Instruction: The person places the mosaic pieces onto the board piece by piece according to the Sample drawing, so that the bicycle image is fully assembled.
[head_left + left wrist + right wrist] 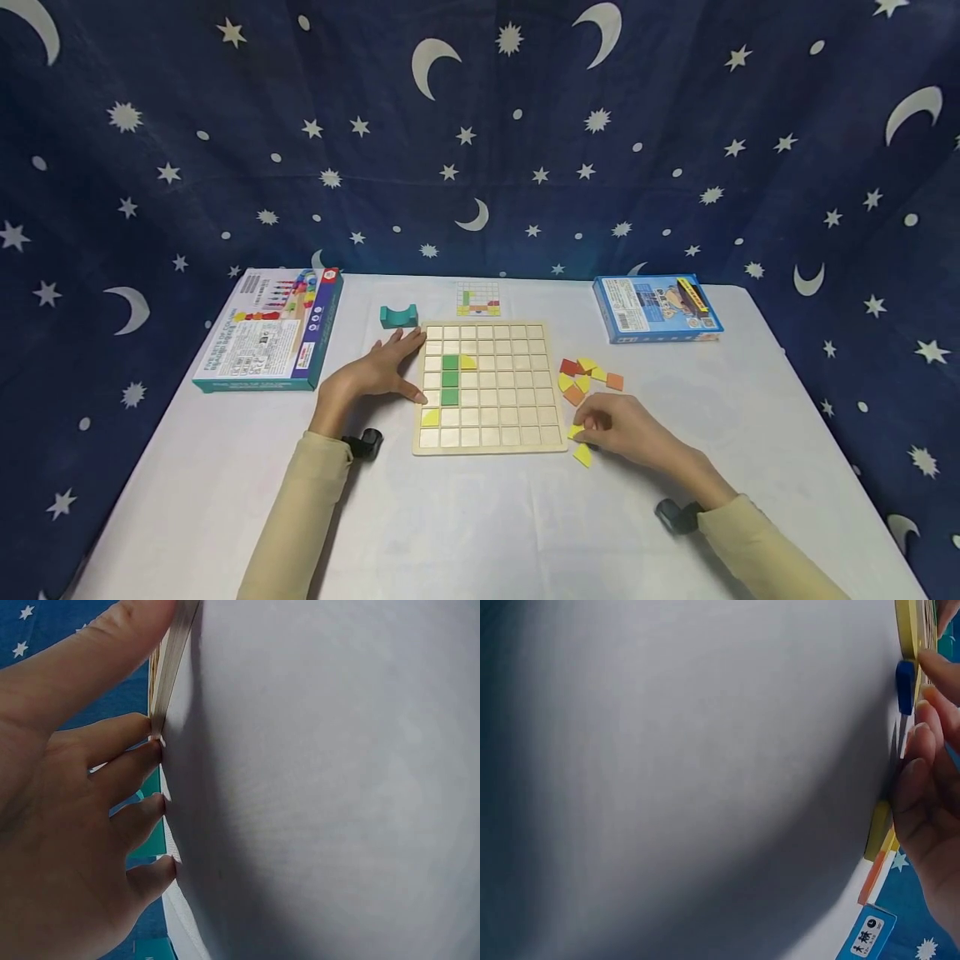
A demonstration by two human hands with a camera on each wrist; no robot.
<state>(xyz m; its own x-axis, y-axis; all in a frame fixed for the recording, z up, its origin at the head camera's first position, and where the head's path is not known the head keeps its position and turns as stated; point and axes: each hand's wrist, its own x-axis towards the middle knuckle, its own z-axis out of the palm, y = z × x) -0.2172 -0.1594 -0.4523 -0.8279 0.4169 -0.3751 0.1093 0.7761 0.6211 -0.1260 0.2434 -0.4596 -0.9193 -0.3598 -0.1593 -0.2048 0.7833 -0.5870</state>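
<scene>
A wooden grid board point(517, 400) lies in the middle of the white table point(480, 517). It holds a column of green tiles point(450, 379) and two yellow pieces point(431, 417). My left hand point(397, 367) lies flat on the table, its straight fingers touching the board's left edge point(176, 645). My right hand point(587, 427) rests right of the board, fingers curled onto a yellow piece point(575, 432). Another yellow piece point(582, 455) lies just below it. Both wrist views show mostly bare tabletop, with the fingers point(930, 750) at the frame's edge.
Loose yellow, orange and red pieces point(588, 375) sit right of the board. Behind it lie a pattern card point(477, 298) and a teal arch block point(398, 315). A toy box point(270, 333) lies at the far left, a blue box point(656, 308) at the far right.
</scene>
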